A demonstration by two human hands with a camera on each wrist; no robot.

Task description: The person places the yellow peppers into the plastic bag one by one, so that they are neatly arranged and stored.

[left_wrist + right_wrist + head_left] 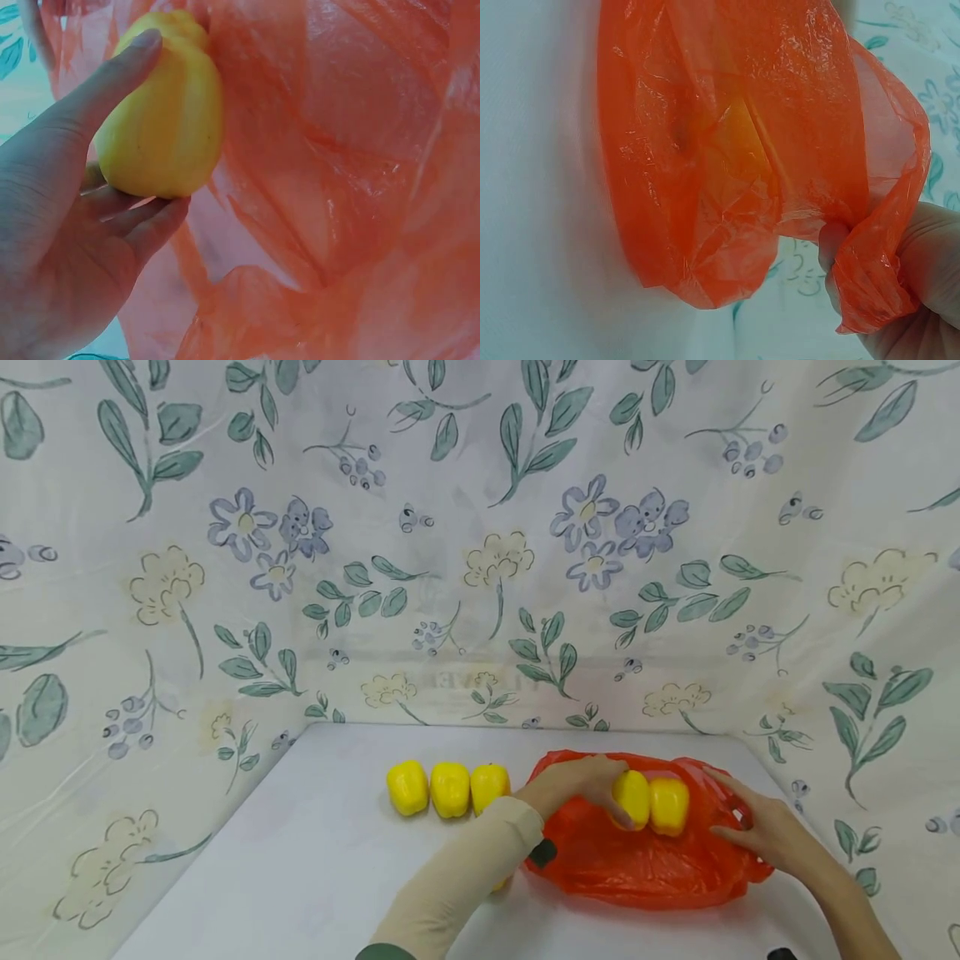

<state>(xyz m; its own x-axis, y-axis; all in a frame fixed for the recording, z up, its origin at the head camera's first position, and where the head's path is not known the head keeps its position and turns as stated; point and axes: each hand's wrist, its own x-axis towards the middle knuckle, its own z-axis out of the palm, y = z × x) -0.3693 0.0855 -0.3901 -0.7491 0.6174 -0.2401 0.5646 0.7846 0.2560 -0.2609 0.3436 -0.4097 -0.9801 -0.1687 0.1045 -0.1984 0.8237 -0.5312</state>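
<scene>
My left hand (591, 781) grips a yellow bell pepper (632, 800) at the red plastic bag (637, 877). In the left wrist view the thumb lies along that pepper's side, with fingers beneath it. Right beside it, in the head view, a second yellow pepper (669, 806) sits at the bag. My right hand (776, 831) is at the bag's right side; the right wrist view shows its fingers holding a gathered part of the bag (874, 289). A yellow shape (739, 142) shows through the thin plastic there.
Left of the bag, three yellow peppers (450, 791) stand in a row on the white table (300, 868). Part of another yellow thing (501, 884) peeks out beside the left forearm. A floral cloth (480, 527) hangs behind and along the sides.
</scene>
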